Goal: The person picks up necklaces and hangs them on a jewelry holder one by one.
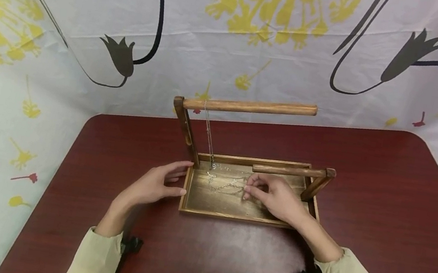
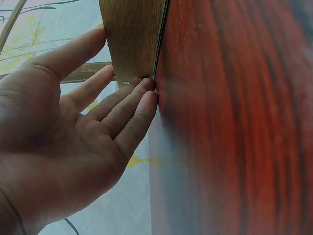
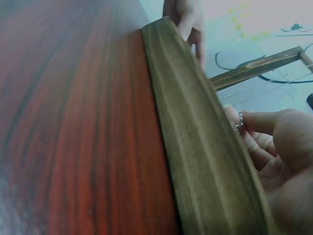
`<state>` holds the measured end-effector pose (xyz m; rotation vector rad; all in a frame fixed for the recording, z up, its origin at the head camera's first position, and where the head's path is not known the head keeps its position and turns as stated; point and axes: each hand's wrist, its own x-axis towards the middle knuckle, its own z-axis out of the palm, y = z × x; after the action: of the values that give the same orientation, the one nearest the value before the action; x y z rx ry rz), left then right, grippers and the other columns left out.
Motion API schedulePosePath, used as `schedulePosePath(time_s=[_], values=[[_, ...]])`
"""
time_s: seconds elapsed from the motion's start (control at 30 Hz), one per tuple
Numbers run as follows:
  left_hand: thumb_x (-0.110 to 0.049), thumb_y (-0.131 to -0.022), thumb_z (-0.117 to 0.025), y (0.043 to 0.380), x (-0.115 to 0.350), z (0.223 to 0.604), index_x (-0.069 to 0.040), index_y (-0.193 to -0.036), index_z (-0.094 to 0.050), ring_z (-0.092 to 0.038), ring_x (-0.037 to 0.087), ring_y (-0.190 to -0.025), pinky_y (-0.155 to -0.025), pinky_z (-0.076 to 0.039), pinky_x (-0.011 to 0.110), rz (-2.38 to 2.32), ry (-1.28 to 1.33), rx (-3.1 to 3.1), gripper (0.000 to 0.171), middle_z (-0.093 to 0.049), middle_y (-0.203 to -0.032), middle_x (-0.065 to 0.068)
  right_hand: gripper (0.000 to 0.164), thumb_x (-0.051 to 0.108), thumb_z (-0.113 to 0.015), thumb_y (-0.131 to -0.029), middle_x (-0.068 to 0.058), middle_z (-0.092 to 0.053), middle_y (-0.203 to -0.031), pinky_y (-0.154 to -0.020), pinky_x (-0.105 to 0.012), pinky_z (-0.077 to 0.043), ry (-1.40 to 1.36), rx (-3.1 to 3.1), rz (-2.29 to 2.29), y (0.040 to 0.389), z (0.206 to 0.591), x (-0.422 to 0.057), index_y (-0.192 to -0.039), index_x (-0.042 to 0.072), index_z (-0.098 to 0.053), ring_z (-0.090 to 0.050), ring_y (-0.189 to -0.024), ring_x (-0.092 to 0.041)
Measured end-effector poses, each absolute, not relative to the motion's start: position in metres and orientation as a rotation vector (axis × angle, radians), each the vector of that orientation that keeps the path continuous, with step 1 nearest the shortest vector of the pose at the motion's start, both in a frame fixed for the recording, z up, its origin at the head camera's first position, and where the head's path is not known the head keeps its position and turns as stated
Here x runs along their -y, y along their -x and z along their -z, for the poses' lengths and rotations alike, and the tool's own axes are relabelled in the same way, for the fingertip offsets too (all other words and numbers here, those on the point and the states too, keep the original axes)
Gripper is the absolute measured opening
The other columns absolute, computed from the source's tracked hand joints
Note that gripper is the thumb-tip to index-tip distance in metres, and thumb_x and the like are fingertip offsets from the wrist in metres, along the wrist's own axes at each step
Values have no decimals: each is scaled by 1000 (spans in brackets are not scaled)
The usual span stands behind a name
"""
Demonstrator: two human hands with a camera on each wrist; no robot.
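A shallow wooden tray (image 1: 211, 214) belongs to a jewellery stand with two wooden bars. From the taller bar (image 1: 249, 107) a thin necklace (image 1: 209, 135) hangs near its left end, a small pendant at its bottom. My left hand (image 1: 155, 184) touches the tray's left end wall with fairly straight fingers. Over the tray, my right hand (image 1: 274, 197) pinches a silver chain (image 3: 241, 122) between thumb and fingers. A loop of chain (image 1: 223, 189) extends left from those fingertips across the tray; whether it is all one piece I cannot tell.
The shorter bar (image 1: 288, 171) stands over the tray's right side, just above my right hand. Under the stand is a dark red table (image 1: 191, 256). A patterned cloth (image 1: 256, 66) hangs behind it.
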<state>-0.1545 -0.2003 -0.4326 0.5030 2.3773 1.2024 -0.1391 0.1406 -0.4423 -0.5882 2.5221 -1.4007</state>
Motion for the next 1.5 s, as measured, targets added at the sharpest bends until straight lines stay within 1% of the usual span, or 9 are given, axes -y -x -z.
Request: schedulePosePath(time_s=[0.2, 0.33, 0.47, 0.87, 0.93, 1.1, 1.17, 1.37, 1.5], values=[[-17, -91, -75, 155, 200, 432, -19, -152, -41, -47, 30, -136, -110, -43, 47, -1205, -512, -2373, 70, -45, -151, 10, 10, 24, -66, -97, 8, -72, -80, -66, -29, -53, 577, -2439, 1479, 133, 433, -140, -96, 14, -67, -69, -76, -19], [-18, -91, -75, 154, 201, 432, -19, -152, -41, -47, 30, -136, -110, -43, 47, -1211, -511, -2368, 70, -45, -151, 10, 10, 18, -66, -97, 4, -73, -79, -65, -36, -56, 581, -2340, 1584, 130, 430, -138, -98, 9, -66, -69, -72, -29], [-18, -91, -75, 154, 201, 431, -18, -152, -41, -46, 30, -136, -109, -43, 47, -1221, -514, -2364, 70, -45, -152, 10, 14, 13, -65, -97, 0, -73, -80, -64, -38, -57, 561, -2253, 1662, 127, 427, -138, -102, 0, -64, -70, -76, -35], [-17, -90, -75, 154, 200, 431, -18, -152, -42, -47, 30, -136, -109, -43, 46, -1220, -513, -2368, 70, -45, -151, 10, 12, 13, -64, -98, 2, -75, -88, -70, -35, -57, 602, -2234, 1629, 123, 414, -140, -103, 4, -70, -70, -85, -34], [-16, -90, -75, 154, 200, 431, -17, -152, -42, -47, 30, -136, -109, -43, 46, -1221, -511, -2365, 70, -45, -151, 10, 13, 12, -64, -98, -1, -75, -89, -73, -37, -59, 613, -2207, 1652, 122, 412, -141, -104, 2, -70, -70, -85, -35], [-16, -90, -75, 154, 200, 431, -17, -151, -42, -47, 30, -136, -109, -44, 45, -1221, -508, -2366, 70, -45, -151, 10, 15, 6, -62, -98, -20, -73, -96, -77, -43, -61, 589, -2009, 1804, 120, 406, -140, -107, -4, -67, -70, -88, -42], [-16, -90, -75, 154, 201, 432, -17, -151, -42, -47, 30, -136, -109, -44, 45, -1220, -510, -2367, 70, -45, -151, 10, 15, 5, -61, -99, -24, -71, -99, -76, -43, -61, 579, -1942, 1845, 119, 404, -140, -109, -5, -66, -70, -89, -40], [-17, -90, -76, 154, 201, 432, -17, -151, -42, -47, 30, -136, -108, -44, 46, -1221, -519, -2367, 70, -46, -151, 10, 18, 0, -59, -98, -31, -68, -104, -74, -47, -61, 592, -1833, 1898, 117, 398, -141, -114, -9, -62, -72, -91, -29], [-18, -90, -76, 154, 201, 432, -17, -151, -42, -48, 30, -135, -108, -44, 46, -1224, -520, -2366, 70, -46, -151, 10, 21, 1, -61, -98, -24, -70, -105, -70, -49, -61, 595, -1839, 1897, 117, 393, -141, -116, -9, -61, -72, -91, -32]])
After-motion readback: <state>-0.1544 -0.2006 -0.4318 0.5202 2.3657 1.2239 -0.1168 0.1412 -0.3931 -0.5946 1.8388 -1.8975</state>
